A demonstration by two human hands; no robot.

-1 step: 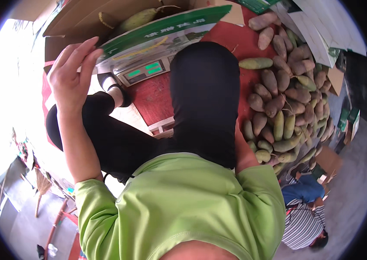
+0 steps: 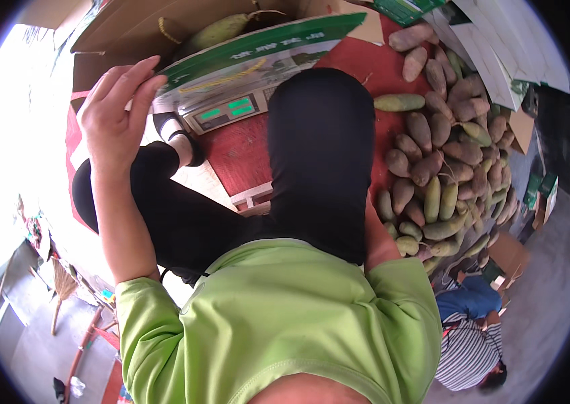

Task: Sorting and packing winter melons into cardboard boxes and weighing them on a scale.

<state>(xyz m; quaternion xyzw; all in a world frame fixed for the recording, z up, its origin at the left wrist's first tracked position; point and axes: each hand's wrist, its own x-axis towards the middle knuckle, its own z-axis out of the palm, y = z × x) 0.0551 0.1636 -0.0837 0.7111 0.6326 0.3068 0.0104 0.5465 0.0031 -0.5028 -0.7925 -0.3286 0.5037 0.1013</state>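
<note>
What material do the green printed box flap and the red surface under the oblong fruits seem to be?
Green printed box flap: likely cardboard with a smooth printed face; plain brown board shows beside it. Red surface: perhaps matte cloth or carpet, unclear. Left hand touches the flap.

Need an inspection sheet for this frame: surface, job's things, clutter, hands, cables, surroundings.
Surface: red mat under the scale.
Job's things: cardboard box with a green printed flap, sitting on the scale; long green fruit inside.
Clutter: heap of green-brown fruit on the person's right; flat white cartons.
Hands: left hand open, fingers touching the flap's edge; right hand hidden.
Cables: nothing seen.
Surroundings: another person in a striped top; broom.
</note>
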